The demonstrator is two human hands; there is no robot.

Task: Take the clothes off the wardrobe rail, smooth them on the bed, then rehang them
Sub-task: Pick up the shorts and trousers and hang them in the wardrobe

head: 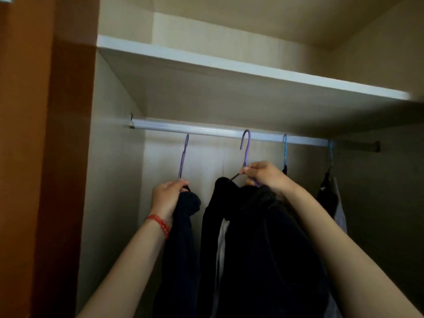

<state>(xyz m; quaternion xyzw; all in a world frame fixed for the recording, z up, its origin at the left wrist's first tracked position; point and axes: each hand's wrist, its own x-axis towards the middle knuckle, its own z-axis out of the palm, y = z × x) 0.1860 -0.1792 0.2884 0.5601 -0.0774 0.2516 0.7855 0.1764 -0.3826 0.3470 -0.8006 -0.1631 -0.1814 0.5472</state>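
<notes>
So, left to right: L hand [168, 197] w/ a red wrist band [159, 223] grips the top of a dark top [183, 237] on a purple hanger [183, 157], hook just under the rail [206, 130]. R hand [263, 174] pinches a 2nd purple hanger [246, 145] holding a black coat [263, 249], hook not on the rail. Two blue hangers [285, 150] hang further right w/ a grey shirt [332, 198]. No words to read. Clothes are cut off at the bottom & too dark to make out.

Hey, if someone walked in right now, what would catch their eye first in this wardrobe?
Two raised hands at mid-frame: the left hand grips a dark garment under a purple hanger, the right hand pinches another purple hanger above black clothes. Above them runs the silver rail.
</notes>
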